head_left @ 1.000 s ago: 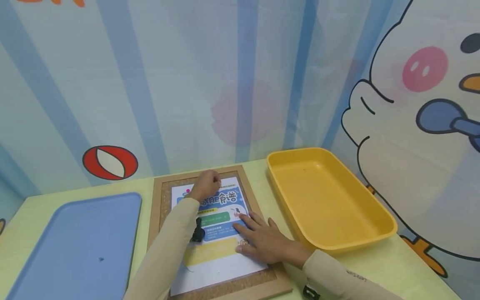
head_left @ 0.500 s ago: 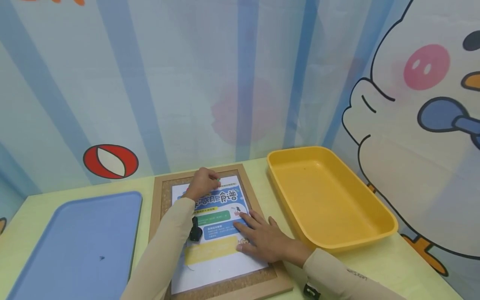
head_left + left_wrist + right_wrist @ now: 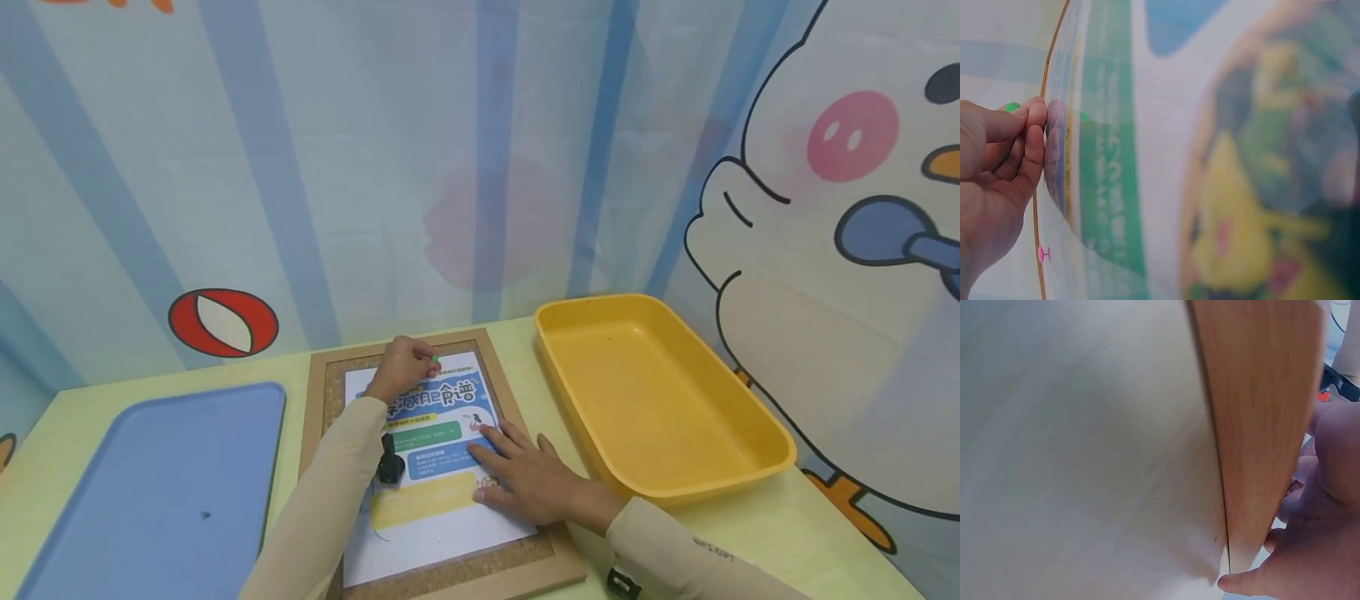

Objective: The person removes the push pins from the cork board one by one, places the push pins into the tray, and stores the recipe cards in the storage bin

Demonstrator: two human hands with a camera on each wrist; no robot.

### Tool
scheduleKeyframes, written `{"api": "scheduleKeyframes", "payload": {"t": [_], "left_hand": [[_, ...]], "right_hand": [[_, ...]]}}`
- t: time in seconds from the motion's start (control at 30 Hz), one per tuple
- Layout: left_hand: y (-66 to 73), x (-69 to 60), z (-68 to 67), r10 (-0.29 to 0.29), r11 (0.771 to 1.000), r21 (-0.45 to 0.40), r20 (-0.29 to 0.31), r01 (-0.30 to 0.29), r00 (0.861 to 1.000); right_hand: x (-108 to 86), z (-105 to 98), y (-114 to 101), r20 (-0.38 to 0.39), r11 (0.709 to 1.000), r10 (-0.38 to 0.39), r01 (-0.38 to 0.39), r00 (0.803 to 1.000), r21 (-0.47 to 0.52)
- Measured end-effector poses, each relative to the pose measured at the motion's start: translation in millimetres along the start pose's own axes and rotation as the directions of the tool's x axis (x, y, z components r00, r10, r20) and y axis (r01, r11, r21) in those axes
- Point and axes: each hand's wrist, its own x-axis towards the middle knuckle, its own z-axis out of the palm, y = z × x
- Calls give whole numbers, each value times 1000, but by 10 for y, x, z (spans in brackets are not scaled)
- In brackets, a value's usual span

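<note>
Green push pin near the upper edge of the printed sheet on the framed corkboard. Your left hand pinches it, forearm slanting over the board; your right hand lies palm-down, fingers spread, on the sheet's right side.

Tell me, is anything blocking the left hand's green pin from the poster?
Nothing visible blocks it. The left hand pinches the green pin close to the poster, near its top edge; the right hand lies lower on the poster, out of the way. The pin's tip is hidden, so whether it touches is unclear.
</note>
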Motion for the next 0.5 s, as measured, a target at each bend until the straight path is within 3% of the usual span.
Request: {"api": "scheduleKeyframes", "payload": {"t": [0.23, 0.5], "left_hand": [[-37, 22, -23, 11, 998, -55, -6, -11, 1000], [-46, 48, -24, -49, 991, -128, -9, 48, 999]], "right_hand": [[10, -2, 7, -4, 1000, -6, 6, 1000, 13], [15, 7, 11, -1, 1000, 4, -4, 1000, 9]]}}
